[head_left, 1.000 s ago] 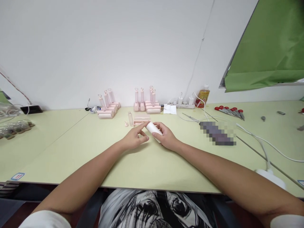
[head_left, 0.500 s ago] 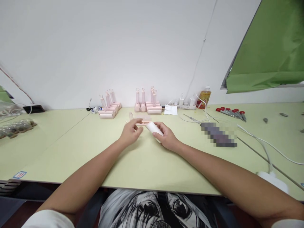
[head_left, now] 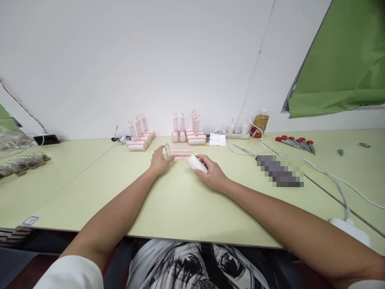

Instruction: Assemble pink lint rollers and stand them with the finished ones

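1. Head view, your hands: your right hand [head_left: 212, 172] is closed around a white roll [head_left: 196, 163], which is held tilted over the bench [head_left: 180, 208], its far end near a pink case [head_left: 182, 150]; your left hand [head_left: 160, 161] is part-open, thumb and fingers spread with a clear tube [head_left: 167, 150] between them, and you cannot tell from here whether they touch it
2. Likeliest trouble, as I judge it: the tube stands upright on a small foot, so a sideways brush from your left fingertips could topple it
3. If your right grip slackens, the roll could drop and, being round, run off across the bench
4. The case lies between your hands, so a low sweep of either one could shove it out of place
5. Your right forearm passes close to a white charger [head_left: 351, 230]; catching its cable could drag it
6. Writing: the blue-edged sticker [head_left: 30, 220] at the bench's near left corner bears red marks, perhaps "11", though you can't be sure; the red and yellow label on the drink bottle [head_left: 259, 124] is too small to read, and you can make out no brand on the roll
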Motion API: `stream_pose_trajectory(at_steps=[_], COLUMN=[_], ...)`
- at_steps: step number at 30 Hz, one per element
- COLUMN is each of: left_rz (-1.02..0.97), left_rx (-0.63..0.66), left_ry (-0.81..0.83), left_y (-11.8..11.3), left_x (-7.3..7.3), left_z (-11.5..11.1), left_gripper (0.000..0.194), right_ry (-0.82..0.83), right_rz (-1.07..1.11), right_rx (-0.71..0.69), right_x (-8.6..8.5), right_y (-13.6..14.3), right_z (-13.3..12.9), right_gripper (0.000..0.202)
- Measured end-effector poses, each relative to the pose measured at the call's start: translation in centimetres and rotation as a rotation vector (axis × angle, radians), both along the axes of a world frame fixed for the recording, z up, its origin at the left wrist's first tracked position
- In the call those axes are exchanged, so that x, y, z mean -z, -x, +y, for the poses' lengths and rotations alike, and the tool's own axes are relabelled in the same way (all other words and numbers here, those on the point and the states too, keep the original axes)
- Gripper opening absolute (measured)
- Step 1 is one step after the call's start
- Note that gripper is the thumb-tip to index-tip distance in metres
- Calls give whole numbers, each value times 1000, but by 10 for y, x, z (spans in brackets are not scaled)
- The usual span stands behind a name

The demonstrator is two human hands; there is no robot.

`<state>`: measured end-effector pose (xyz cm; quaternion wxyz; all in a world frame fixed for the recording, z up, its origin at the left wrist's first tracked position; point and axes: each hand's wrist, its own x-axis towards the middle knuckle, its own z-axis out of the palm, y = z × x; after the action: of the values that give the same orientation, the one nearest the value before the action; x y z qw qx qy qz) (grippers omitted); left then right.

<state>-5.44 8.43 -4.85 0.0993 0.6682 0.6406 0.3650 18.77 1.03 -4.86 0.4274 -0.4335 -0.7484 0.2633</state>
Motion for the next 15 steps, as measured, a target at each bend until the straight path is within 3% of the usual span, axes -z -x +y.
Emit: stream_pose_trajectory(at_steps=[7, 15], left_rz=[-243, -78], left_rx=[-30, -1], left_ry=[75, 68], left_y=[-3, -6], left_x=[8, 7], left_z=[18, 29], left_gripper=[68, 32], right_ry=[-104, -153], right_rz=[-194, -360], right_rx=[-6, -54], right_x=[-2, -1], right_y=[-2, -4], right_z=[2, 2], right_gripper=[46, 50])
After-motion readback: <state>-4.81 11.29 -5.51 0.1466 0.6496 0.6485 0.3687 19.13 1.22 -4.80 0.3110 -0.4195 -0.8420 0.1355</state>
